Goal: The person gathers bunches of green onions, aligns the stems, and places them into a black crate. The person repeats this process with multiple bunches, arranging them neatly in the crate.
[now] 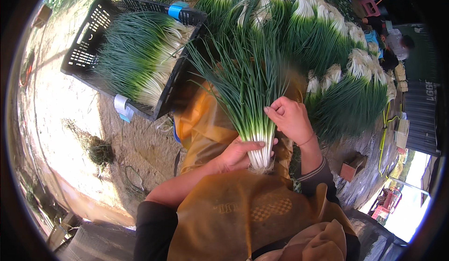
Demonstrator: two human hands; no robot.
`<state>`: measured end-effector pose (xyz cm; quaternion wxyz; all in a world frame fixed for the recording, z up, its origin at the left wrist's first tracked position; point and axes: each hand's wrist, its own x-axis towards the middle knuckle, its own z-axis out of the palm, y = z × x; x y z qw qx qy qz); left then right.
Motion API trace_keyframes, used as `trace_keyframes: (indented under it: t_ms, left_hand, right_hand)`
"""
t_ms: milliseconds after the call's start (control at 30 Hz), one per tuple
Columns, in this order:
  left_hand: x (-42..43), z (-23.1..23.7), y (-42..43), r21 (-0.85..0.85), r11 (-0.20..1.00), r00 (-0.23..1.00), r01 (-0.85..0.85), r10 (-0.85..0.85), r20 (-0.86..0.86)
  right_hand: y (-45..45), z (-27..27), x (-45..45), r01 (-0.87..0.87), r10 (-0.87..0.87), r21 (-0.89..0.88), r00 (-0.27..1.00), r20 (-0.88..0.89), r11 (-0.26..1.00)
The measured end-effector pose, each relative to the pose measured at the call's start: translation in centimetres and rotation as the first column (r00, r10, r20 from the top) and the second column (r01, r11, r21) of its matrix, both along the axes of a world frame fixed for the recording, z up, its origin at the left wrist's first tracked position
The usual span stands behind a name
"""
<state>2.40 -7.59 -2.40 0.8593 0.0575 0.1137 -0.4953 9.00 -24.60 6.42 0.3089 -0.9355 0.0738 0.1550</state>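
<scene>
My left hand [240, 152] grips a bunch of green onions [259, 127] low on the white stems, thumb across the front, with the roots pointing toward my orange apron [242, 205]. The green leaves fan out away from me. At the bunch's right edge is my right hand [289, 115], its thumb and curled fingers close together beside the green part of the stems. Whether it pinches a leaf between them cannot be told. More green onions [140, 54] lie in a black plastic crate [101, 82] at the upper left, roots facing right.
Many bundles of green onions [329, 47] are heaped ahead and to the right. A small reddish block [350, 168] and a yellow cord [383, 138] lie at the right. A clump of plant scraps [100, 150] is on the ground at the left. People [396, 45] are at the upper right.
</scene>
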Motion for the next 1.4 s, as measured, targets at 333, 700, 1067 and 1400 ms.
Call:
trace_keyframes:
  t_ms: [333, 700, 1067, 1400]
  left_hand:
    - [-0.4, -0.1, -0.2, 0.107, 0.992, 0.998, -0.061, 0.064, -0.022]
    - [-0.4, 0.0, 0.1, 0.101, 0.994, 0.999, 0.027, -0.022, -0.045]
    - [-0.8, -0.5, -0.1, 0.090, 0.996, 1.000, 0.025, -0.024, -0.017]
    - [-0.1, 0.0, -0.1, 0.190, 0.977, 0.995, 0.094, -0.084, -0.063]
  right_hand:
    - [0.5, -6.2, -2.4, 0.103, -0.104, 0.037, 0.791, 0.603, 0.994]
    - [-6.3, 0.2, -2.9, 0.222, -0.171, -0.064, 0.878, 0.447, 0.973]
    - [-0.5, -4.9, -2.5, 0.156, -0.044, -0.181, 0.862, 0.505, 0.971]
    - [-5.1, 0.4, -3.0, 0.203, -0.206, 0.049, 0.903, 0.377, 0.978]
